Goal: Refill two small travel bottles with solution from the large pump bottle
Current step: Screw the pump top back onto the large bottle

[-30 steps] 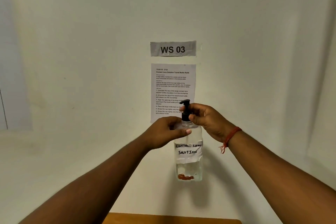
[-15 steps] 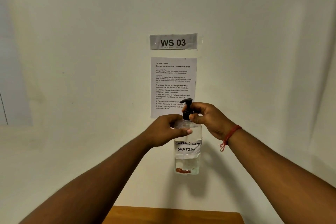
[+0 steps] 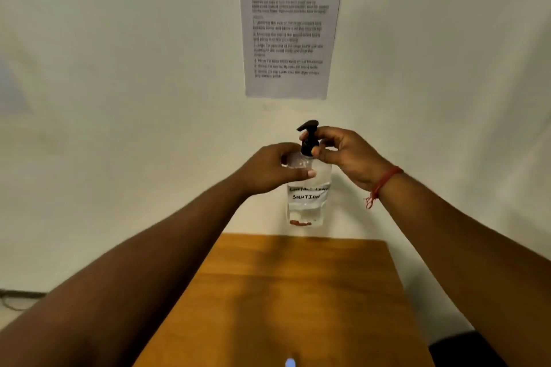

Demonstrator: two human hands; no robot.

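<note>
The large clear pump bottle (image 3: 308,202), with a handwritten "Contact Lens Solution" label and a little liquid at its bottom, is held in the air above the far edge of the wooden table (image 3: 292,292). My left hand (image 3: 268,170) grips the bottle's shoulder from the left. My right hand (image 3: 343,152) pinches the neck of the black pump head (image 3: 308,135) between thumb and fingers. A small pale-blue rounded object (image 3: 290,362) shows at the bottom edge of the view; what it is cannot be told.
A printed instruction sheet (image 3: 290,24) is stuck on the white wall behind the bottle. A red thread bracelet (image 3: 383,182) circles my right wrist. Something dark (image 3: 465,348) sits at the table's right near corner.
The view has tilted down, so the table now fills the lower part and the WS 03 sign is out of view. Both hands keep their hold on the bottle and pump.
</note>
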